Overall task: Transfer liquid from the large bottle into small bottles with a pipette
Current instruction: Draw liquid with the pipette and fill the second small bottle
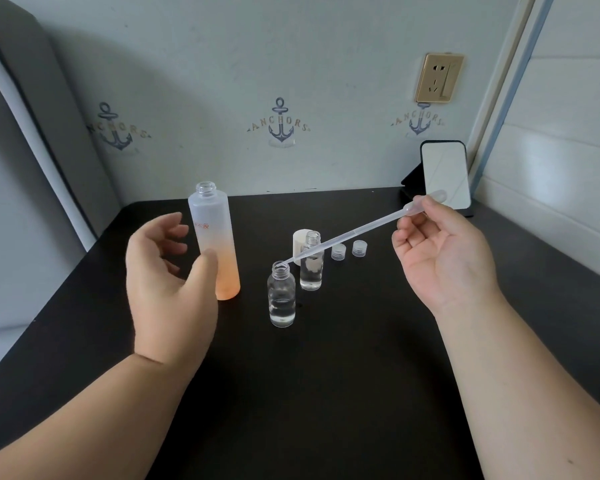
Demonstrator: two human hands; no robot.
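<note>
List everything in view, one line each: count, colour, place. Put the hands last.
large bottle: 1, frosted white fading to orange, open, left of centre on the table
small bottles: 2, clear, open, part filled with clear liquid, centre of the table
pipette: 1, translucent, tip at the nearer small bottle's mouth
small caps: 2, clear, right of the farther small bottle
white cap: 1, behind the farther small bottle
table: 1, black
phone: 1, dark frame, propped at the table's back right
socket: 1, gold, on the wall
anchor prints: 3, blue, on the wall
left hand: 1, relaxed beside the large bottle, holding nothing
right hand: 1, pinches the pipette's bulb
</note>
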